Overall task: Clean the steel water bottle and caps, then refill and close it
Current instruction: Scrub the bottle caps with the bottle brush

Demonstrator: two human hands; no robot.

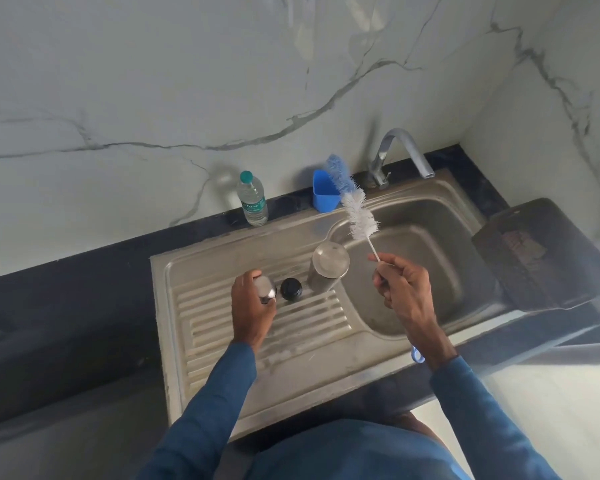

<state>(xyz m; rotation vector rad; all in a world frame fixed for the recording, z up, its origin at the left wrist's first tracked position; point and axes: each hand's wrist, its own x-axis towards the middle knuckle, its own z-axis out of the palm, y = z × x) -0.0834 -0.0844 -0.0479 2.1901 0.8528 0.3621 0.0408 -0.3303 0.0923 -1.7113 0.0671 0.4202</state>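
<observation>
On the ribbed drainboard (205,317) of the steel sink (458,271), mid-view: steel bottle (328,268) stands inverted, base up, at the basin's edge. Black cap (291,289) sits just beside it, at its 8 o'clock. Left hand (252,306) lies further toward 9 o'clock, grip curled round a steel cap (265,289), close to the black one. Right hand (400,285) is over the basin, at 3 o'clock from the bottle, its grip pinching the thin stem of a bottle brush (355,209) whose bristles point to 11 o'clock. Plastic water bottle (252,199), blue cup (323,192) and tap (400,154) stand along the back at 12 o'clock. Dark worktop (66,306) surrounds the sink.
</observation>
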